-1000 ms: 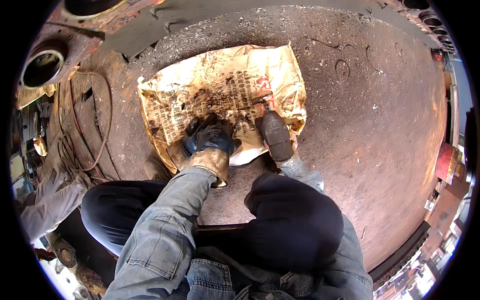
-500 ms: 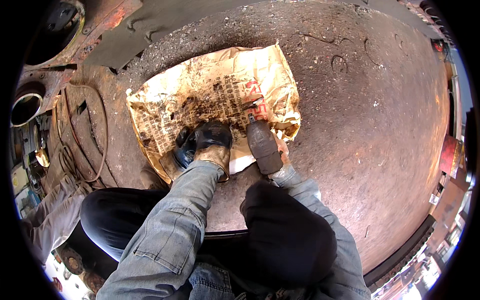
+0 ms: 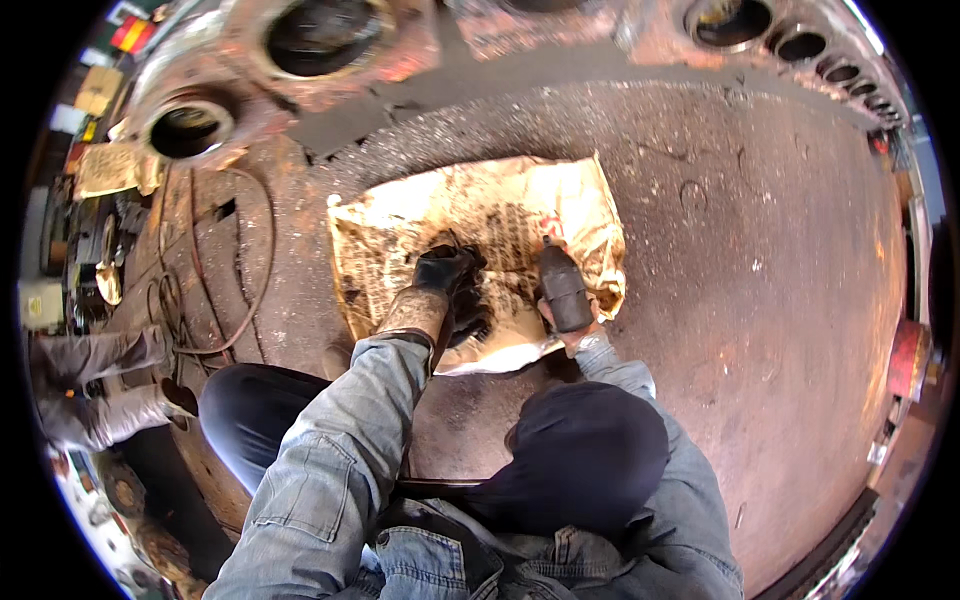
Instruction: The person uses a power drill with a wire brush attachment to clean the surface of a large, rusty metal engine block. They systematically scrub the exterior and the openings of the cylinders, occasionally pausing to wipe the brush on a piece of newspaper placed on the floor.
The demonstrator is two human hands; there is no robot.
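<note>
While right hand (image 3: 583,336) holds dark tool (image 3: 564,290), cables (image 3: 271,240) lie left.

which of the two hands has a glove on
The left hand, which wears a dark glove with a tan cuff; the right hand, around the dark grey tool, shows bare skin.

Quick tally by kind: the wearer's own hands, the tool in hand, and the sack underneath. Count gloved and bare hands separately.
Gloved hand (left): 1
Bare hand (right): 1
Dark grey round-bodied hand tool: 1
Stained tan paper sack: 1
Total: 4
</note>
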